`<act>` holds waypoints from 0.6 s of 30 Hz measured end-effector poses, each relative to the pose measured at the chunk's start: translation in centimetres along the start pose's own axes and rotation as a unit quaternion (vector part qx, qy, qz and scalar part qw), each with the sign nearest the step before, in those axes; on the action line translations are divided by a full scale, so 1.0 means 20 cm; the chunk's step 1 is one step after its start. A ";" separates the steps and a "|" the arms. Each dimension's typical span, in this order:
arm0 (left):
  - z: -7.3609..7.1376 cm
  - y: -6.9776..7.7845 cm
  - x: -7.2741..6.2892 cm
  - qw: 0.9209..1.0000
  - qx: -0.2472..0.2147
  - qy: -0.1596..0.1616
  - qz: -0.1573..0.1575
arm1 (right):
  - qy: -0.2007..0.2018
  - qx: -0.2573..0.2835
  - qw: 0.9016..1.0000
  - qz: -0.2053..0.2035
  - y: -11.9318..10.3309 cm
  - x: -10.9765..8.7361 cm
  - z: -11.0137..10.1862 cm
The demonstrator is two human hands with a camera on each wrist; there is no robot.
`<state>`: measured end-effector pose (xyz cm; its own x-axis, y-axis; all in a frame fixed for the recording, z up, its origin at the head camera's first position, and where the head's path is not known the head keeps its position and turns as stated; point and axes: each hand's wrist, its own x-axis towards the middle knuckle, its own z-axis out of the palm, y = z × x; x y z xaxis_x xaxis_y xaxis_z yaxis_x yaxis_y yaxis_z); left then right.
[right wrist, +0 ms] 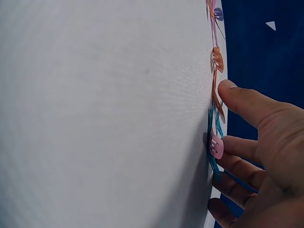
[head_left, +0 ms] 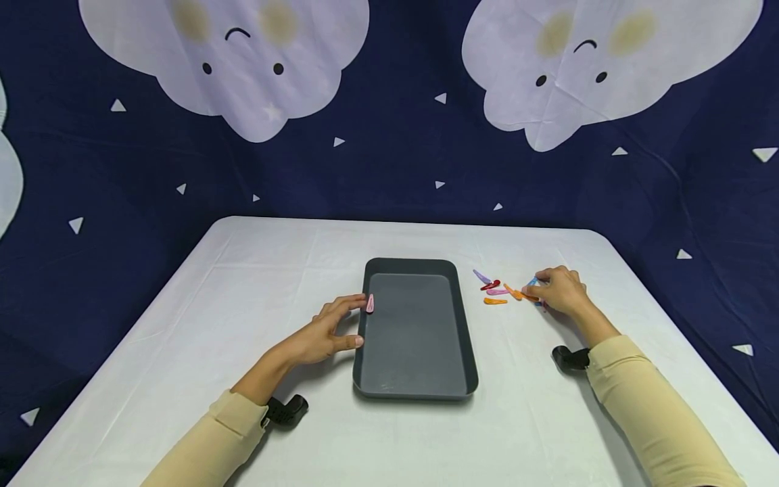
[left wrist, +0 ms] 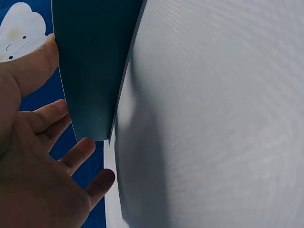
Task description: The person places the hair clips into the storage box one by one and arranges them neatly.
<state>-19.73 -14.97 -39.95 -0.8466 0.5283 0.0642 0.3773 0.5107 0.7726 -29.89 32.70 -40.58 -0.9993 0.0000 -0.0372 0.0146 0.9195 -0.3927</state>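
Observation:
A dark grey rectangular tray [head_left: 417, 387] lies on the white table. My left hand [head_left: 325, 333] is at its left wall, with thumb and fingertips at the rim and the fingers spread apart. On that same wall, close by the fingertips, sits a pink snap hair clip [head_left: 370, 304]. Out to the right, my right hand [head_left: 561, 289] reaches down among several hair clips, its thumb apart from the fingers. A pink clip [right wrist: 217, 146] and blue clips [right wrist: 210, 130] lie at its fingertips, while an orange clip [right wrist: 218, 102] lies by the thumb.
Left of the right hand lie a lilac clip [head_left: 481, 276], a red clip [head_left: 490, 285] and an orange clip [head_left: 496, 301]. Behind the table [head_left: 280, 257] hangs a dark blue cloth [head_left: 389, 182] with white clouds. Black wrist cameras sit below both hands.

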 end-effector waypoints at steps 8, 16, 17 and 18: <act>0.00 0.00 0.00 1.000 0.003 0.000 0.001 | 0.000 -0.003 1.000 -0.004 -0.01 0.00 0.00; 0.00 0.00 0.00 1.000 0.001 -0.001 0.005 | -0.002 -0.009 1.000 -0.006 -0.01 0.00 0.01; 0.00 0.00 0.00 1.000 0.001 -0.002 0.005 | -0.001 -0.009 1.000 -0.006 -0.01 0.00 0.01; 0.00 0.00 0.00 1.000 0.001 -0.002 0.005 | -0.001 -0.009 1.000 -0.006 -0.01 -0.01 0.01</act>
<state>-19.75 -15.04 -39.90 -0.8416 0.5356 0.0689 0.3856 0.5067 0.7711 -29.78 32.54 -40.68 -0.9994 -0.0109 -0.0343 0.0028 0.9262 -0.3771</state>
